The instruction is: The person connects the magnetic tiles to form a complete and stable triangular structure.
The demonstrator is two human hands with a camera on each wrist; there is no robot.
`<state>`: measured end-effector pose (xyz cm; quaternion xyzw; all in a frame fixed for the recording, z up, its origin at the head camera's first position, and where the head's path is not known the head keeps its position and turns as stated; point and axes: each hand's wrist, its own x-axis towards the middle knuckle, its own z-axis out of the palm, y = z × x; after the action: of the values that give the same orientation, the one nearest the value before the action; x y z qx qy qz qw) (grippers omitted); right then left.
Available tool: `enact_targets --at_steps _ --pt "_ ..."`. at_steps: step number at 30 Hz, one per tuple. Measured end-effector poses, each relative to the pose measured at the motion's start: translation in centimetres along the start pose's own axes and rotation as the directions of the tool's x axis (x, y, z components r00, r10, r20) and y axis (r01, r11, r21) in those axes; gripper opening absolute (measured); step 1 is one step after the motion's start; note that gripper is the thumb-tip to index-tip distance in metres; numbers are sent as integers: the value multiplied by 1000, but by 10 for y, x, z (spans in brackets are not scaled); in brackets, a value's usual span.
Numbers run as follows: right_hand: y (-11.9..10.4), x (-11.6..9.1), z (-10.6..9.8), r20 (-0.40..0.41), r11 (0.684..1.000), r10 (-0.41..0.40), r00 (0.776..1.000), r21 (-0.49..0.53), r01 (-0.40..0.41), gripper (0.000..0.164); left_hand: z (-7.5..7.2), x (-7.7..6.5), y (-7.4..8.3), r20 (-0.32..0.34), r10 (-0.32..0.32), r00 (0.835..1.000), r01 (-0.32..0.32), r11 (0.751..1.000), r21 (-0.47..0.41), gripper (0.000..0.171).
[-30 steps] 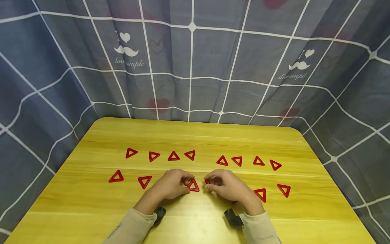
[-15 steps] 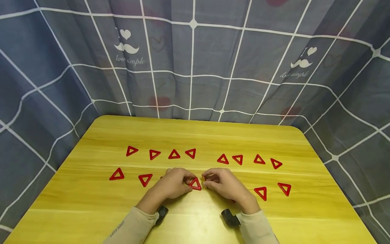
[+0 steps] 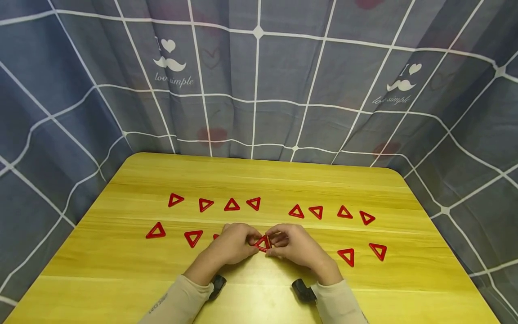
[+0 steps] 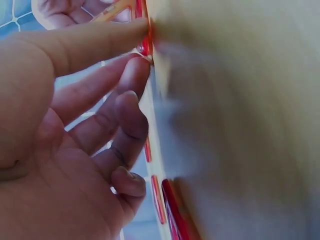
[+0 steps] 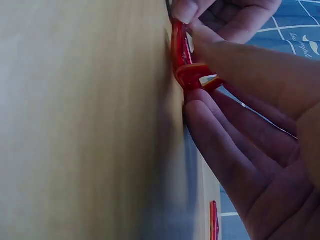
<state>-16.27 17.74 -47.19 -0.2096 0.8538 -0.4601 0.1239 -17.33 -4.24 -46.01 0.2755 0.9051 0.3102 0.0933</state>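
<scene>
Near the front middle of the table, my left hand [image 3: 231, 245] pinches a red triangular frame [image 5: 178, 47] between thumb and fingers, lying close to the tabletop. From the other side my right hand [image 3: 297, 245] pinches a second triangular frame [image 5: 196, 70], tilted up on edge. The two frames meet along an edge in the right wrist view; whether they are joined I cannot tell. Fingers hide parts of both. In the left wrist view the raised frame [image 4: 117, 10] looks orange and translucent. Just behind my left wrist, another red triangle [image 3: 216, 236] is partly covered.
Several red triangles lie in a back row, among them one at left [image 3: 176, 200] and one at right [image 3: 367, 218]. Nearer ones flank my hands, such as a left triangle [image 3: 193, 238] and a right triangle [image 3: 346, 257]. A grey checked curtain [image 3: 275, 81] surrounds the wooden table [image 3: 259, 288].
My hands have come together, the left one shifting slightly right. The triangle in my right hand, earlier apart from the left one, now touches it.
</scene>
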Motion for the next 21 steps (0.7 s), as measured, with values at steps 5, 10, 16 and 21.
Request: enact_targets --at_steps 5,10,16,21 --pt "0 2 2 -16 999 -10 1000 -35 9 34 -11 -1 -6 18 -14 1000 15 998 -58 29" --pt "0 2 2 -16 999 -10 1000 -46 9 33 -30 -5 -19 54 -41 998 50 985 -165 43" --pt "0 2 1 -16 998 -10 1000 -62 9 35 -49 -10 -34 106 -110 988 133 959 -249 50" --pt "0 0 0 -15 997 -20 1000 -72 19 36 -60 -18 -44 130 -122 984 152 956 -251 46"
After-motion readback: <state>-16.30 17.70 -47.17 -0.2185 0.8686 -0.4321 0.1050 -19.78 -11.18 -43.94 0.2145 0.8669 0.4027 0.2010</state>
